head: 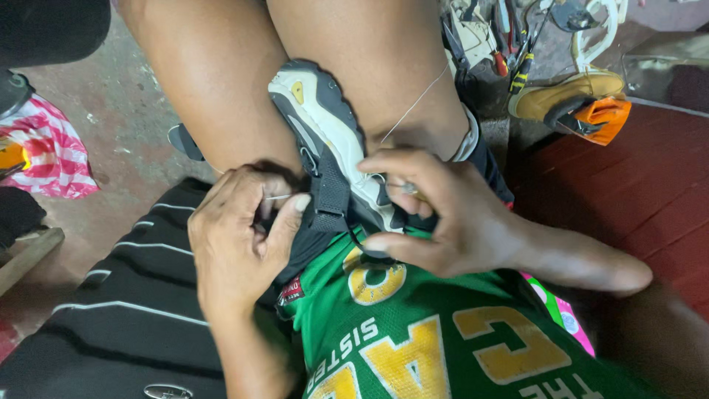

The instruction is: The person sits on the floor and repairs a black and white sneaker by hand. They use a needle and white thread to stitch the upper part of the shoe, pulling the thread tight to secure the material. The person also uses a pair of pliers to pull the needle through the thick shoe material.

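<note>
Between the knees, a sandal [325, 133], left hand [236, 236] fingers pinching a needle [277, 196], right hand [436, 214] pinching its sole edge.

At the far left, a pink-and-white striped plastic bag [50, 151] lies crumpled on the concrete floor [125, 111]. Near the middle, a small red woven label [292, 290] sits at the hem of the green jersey [443, 347], just beside the left wrist.

shoe [325, 125] | grey-and-cream sole, black straps | sole up, wedged between knees | thin thread [413, 103] taut from it
</note>
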